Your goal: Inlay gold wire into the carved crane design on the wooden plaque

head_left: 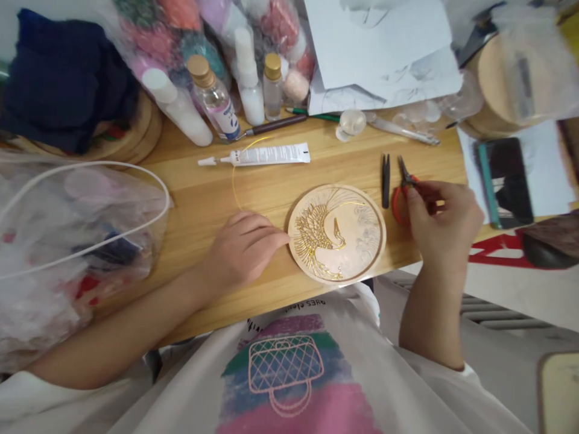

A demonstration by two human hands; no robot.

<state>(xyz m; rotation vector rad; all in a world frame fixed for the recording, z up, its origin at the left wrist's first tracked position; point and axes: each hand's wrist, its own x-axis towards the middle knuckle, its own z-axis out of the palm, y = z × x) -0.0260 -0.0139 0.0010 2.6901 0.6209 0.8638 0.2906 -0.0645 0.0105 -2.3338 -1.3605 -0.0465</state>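
A round wooden plaque lies on the table, with a crane design partly outlined in gold wire. My left hand rests at its left edge, thumb and fingers pinched together; a thin gold wire curves up from behind that hand. What the fingertips hold is too small to make out. On the right, my right hand has its fingers closed on small red-handled pliers, whose jaws point away from me. Black tweezers lie between the plaque and the pliers.
Behind the plaque lie a white glue tube and a dark-handled tool. Bottles and bagged coloured material stand at the back. A plastic bag covers the left; a phone lies at the right.
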